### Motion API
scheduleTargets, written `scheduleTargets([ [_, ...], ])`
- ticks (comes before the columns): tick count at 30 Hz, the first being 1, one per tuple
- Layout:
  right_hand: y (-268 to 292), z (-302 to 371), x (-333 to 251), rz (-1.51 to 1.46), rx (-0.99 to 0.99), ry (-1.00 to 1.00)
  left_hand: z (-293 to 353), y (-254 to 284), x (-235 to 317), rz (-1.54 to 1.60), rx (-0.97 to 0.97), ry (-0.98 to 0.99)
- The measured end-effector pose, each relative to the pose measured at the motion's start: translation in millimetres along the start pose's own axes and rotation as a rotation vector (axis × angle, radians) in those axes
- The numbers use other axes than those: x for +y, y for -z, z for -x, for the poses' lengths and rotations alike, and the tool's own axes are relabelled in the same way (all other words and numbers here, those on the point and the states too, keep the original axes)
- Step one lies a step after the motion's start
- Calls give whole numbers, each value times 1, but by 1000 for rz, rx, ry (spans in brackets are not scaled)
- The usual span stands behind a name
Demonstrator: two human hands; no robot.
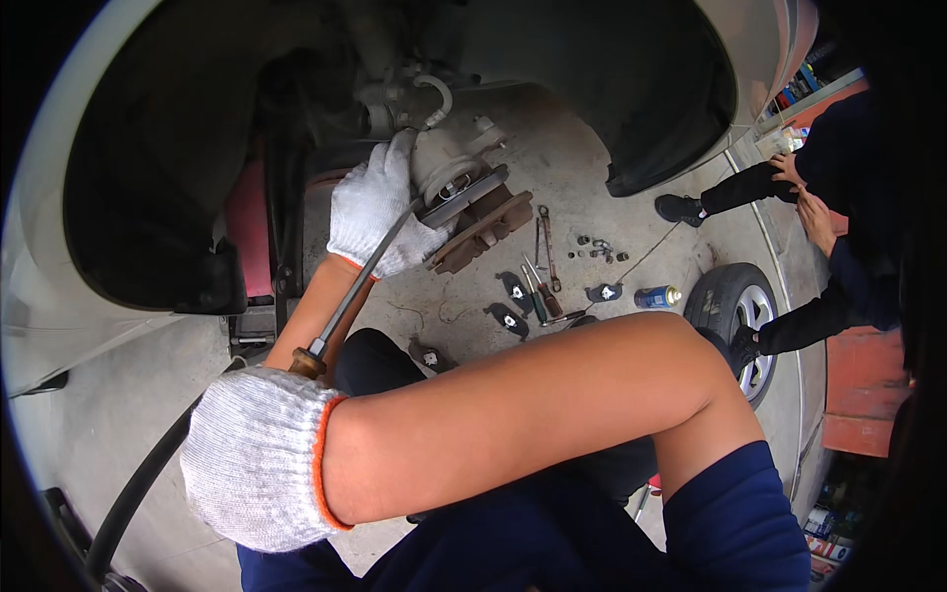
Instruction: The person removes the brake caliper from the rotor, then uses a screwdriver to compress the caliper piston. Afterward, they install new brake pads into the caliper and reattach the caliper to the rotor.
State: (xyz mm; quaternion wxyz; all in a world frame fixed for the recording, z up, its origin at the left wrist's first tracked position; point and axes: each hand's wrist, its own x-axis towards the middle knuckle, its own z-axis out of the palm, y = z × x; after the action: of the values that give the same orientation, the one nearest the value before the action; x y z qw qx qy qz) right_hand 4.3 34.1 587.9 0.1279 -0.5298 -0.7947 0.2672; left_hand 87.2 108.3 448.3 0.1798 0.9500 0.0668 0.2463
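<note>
Car [681, 89]: wheel arch bare, no wheel on the hub, so I'd call the strip-down done and refit outstanding. Co-worker [868, 178] is at your right, one shoe against the wheel.

Red cabinet [856, 380], right side: contents hidden. Shelf [834, 94], far right: mixed small coloured stuff, too small to sort.

Wheel [732, 321] is on the floor to the right, tyre on the rim.

Your right hand [261, 459], near left, gloved: glove is wrapped round the handle of the long screwdriver [360, 281]. Fingers themselves are out of sight, but it reads as a firm grip.

Your left hand [380, 212], gloved, far side of that: fingers curled against the caliper, looks like it's steadying it.

Caliper [449, 168] sits just below the arch, centre-left, hose attached. Dark pad plate [466, 197] against it; screwdriver tip comes up right beside that plate. Whether it's wedged in, can't tell. My read: you're mid-job on the caliper, nothing going back together yet.

Four loose brake pads [508, 321] on the floor, none fitted.

Blue spray can [656, 297] lies on its side left of the wheel, yellow cap end right; fill level unknown.

Wrench [548, 257] and two short screwdrivers [539, 300] are by the pads, unused.

Nuts [602, 249]: loose cluster on the floor, no tray.
</note>
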Motion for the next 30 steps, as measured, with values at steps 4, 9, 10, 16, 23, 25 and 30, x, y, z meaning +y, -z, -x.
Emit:
scheduleTargets([
  [4,49,54,4,168,-107,-309,14,-17,-28,-91,19,42],
  [9,60,181,129,600,308,-731,3,-2,3,-4,-18,43],
  [10,62,179,140,562,246,-735,5,0,1,-4,-27,57],
  [16,75,150,166,553,-12,-743,7,3,-6,23,42,37],
  [23,72,147,185,510,-47,-684,5,-2,-7,39,55,6],
  [25,73,143,183,528,-34,-668,5,-5,-10,41,82,-19],
  [30,58,154,199,535,138,-544,2,-9,-19,96,61,-79],
])
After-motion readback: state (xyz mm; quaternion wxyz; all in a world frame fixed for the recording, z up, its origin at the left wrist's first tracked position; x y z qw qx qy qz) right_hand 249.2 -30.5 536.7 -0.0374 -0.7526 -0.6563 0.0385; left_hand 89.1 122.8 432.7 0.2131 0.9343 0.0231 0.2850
